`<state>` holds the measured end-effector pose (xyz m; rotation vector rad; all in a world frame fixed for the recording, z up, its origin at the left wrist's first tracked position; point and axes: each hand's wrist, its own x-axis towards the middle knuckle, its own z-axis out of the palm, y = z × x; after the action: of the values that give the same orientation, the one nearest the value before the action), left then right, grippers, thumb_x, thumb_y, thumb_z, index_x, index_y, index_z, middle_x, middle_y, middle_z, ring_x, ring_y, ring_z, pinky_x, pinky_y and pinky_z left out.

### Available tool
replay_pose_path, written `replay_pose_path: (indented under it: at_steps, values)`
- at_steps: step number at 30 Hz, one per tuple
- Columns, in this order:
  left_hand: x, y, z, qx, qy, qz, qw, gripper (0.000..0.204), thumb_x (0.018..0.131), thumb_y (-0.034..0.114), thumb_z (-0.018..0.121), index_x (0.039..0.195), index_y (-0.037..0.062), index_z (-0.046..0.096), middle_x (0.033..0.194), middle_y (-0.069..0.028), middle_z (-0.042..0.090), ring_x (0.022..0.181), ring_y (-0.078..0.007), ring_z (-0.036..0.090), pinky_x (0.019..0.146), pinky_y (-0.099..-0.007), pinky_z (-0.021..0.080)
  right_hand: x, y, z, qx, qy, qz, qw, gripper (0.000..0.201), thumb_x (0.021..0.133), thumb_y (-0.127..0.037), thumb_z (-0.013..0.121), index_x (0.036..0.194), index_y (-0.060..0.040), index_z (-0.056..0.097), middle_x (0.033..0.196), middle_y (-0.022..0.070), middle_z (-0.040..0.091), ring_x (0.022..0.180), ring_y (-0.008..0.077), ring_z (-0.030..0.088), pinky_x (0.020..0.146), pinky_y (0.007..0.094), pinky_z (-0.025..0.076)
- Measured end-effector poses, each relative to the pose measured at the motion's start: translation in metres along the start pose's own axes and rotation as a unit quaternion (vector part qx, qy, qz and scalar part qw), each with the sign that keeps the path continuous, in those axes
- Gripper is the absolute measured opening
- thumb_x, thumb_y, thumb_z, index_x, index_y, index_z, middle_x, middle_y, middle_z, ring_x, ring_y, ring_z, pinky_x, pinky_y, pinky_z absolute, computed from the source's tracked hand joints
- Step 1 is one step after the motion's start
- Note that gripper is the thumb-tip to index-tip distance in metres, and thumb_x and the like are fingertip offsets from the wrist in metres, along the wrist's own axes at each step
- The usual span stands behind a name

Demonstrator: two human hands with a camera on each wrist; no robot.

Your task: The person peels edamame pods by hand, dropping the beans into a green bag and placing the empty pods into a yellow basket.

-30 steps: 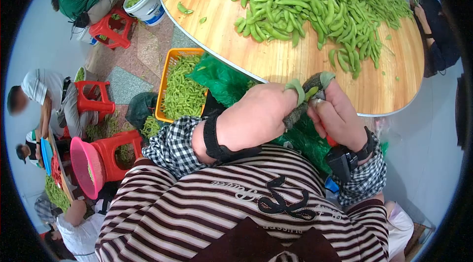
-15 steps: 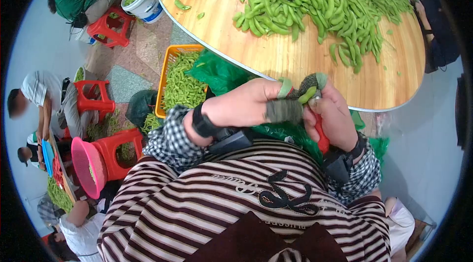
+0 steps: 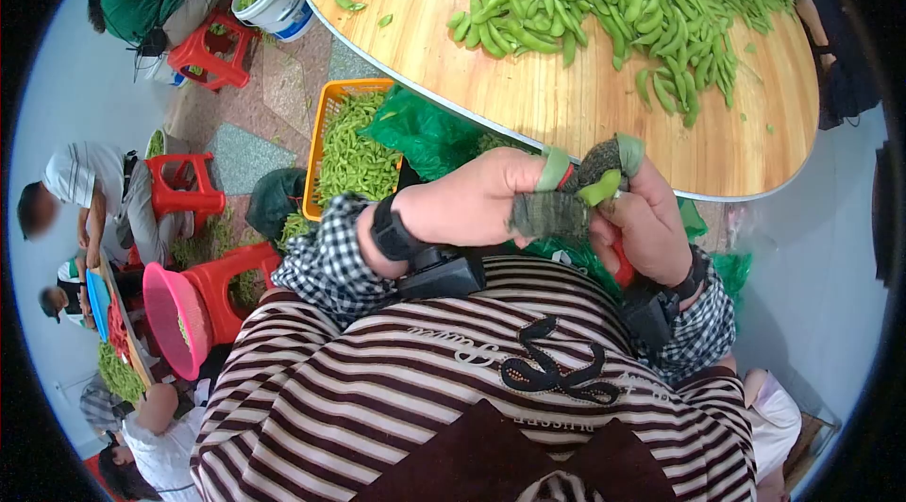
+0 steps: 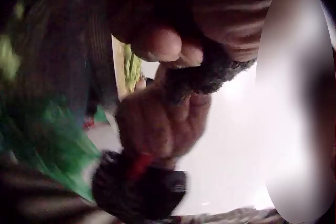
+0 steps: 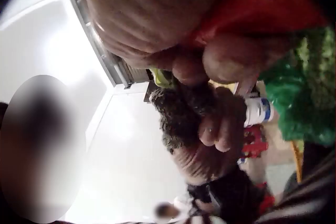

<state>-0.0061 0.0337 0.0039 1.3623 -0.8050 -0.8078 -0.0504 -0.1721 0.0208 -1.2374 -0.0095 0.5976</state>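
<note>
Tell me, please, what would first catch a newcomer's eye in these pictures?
The pile of green pods heaped on the round wooden table, at the top of the head view. Just below it, both hands, left hand and right hand, pinch one pod between cloth-wrapped fingers, over a striped shirt.

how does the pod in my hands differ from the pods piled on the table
The pod in hand is a single one, pinched between the left hand and right hand above the lap; the pods on the table form a loose heap lying untouched. Both are bright green.
</note>
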Motion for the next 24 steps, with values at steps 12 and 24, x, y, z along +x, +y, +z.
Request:
replay_pose_path:
  at_steps: [12, 24]
  values:
    - [0.005, -0.01, 0.007, 0.394, 0.123, 0.02, 0.911, 0.019, 0.092, 0.024, 0.059, 0.096, 0.0062, 0.062, 0.085, -0.0072, 0.066, 0.077, -0.0219, 0.065, 0.069, -0.0324, 0.05, 0.005, 0.012, 0.008, -0.073, 0.095, -0.08, 0.99, 0.011, 0.088, -0.005, 0.04, 0.095, -0.0044, 0.049, 0.061, 0.0017, 0.048, 0.041, 0.0091, 0.042, 0.039, 0.0211, 0.036]
    - [-0.007, -0.02, 0.016, -0.134, 0.1, -0.101, 0.981, 0.017, 0.096, 0.02, 0.049, 0.095, 0.0049, 0.058, 0.064, -0.0003, 0.052, 0.059, -0.0076, 0.052, 0.052, -0.0253, 0.042, 0.01, 0.022, -0.002, -0.089, 0.088, 0.014, 0.992, 0.012, 0.088, -0.007, 0.044, 0.099, -0.0027, 0.049, 0.065, 0.0047, 0.052, 0.045, 0.0129, 0.048, 0.043, 0.0246, 0.04]
